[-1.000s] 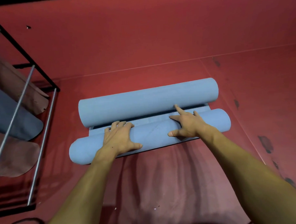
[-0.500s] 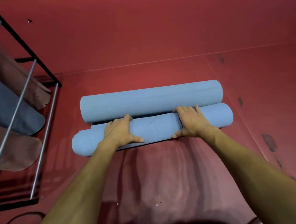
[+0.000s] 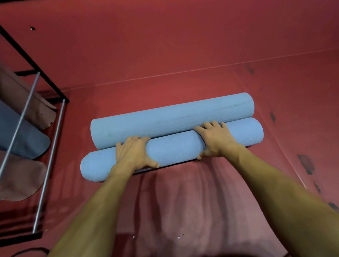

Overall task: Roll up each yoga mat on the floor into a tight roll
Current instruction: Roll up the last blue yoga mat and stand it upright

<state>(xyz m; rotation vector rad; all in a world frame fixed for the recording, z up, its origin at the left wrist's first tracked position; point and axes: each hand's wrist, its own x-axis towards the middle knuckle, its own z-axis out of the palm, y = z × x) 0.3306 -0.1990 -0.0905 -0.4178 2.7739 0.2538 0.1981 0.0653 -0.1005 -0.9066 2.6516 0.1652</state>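
Two light blue rolls lie side by side on the red floor point(image 3: 181, 51), lengthwise across the view and touching along their sides. The far roll point(image 3: 172, 118) looks finished: a full, even cylinder with no loose flap showing. The near roll point(image 3: 175, 148) is the one in hand and appears almost or fully wound; no flat stretch of mat can be seen between it and the far roll, only a dark thin edge under its near side. The left hand point(image 3: 134, 154) lies over the top of the near roll towards its left end, fingers curled over the far side and thumb spread along the near side, pressing down. The right hand point(image 3: 216, 139) does the same nearer the right end, fingers draped into the seam between the two rolls. A metal rack point(image 3: 47, 121) holding brown and blue mats stands by the floor's left edge. What seems left is a last tightening squeeze; no other unrolled mat is in view.
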